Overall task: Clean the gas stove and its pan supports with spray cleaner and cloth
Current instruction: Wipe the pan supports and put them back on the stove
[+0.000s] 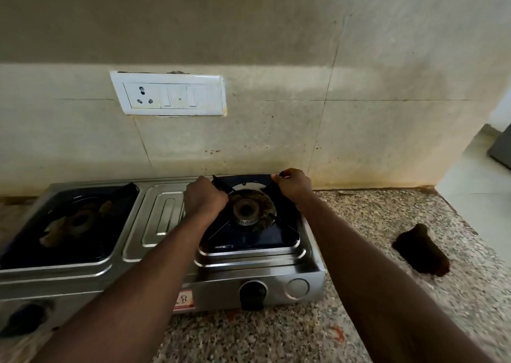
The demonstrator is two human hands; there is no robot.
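Brushed-steel stove [221, 282] with dark square wells, on speckled granite counter [359, 219]. Left hand [204, 196] and right hand [291, 184] each curl round a rear arm of the thin black pan support [218, 231] over the round right burner [244, 209]. Crumpled brown cloth [421, 249] lies right of the stove, apart.

Head view, close, down onto stove [166, 252].

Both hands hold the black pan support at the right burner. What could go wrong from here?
The black metal pan support, gripped at two rear arms by the left hand and right hand, may tilt and knock the round burner head. It could also scratch the shiny steel stove top.
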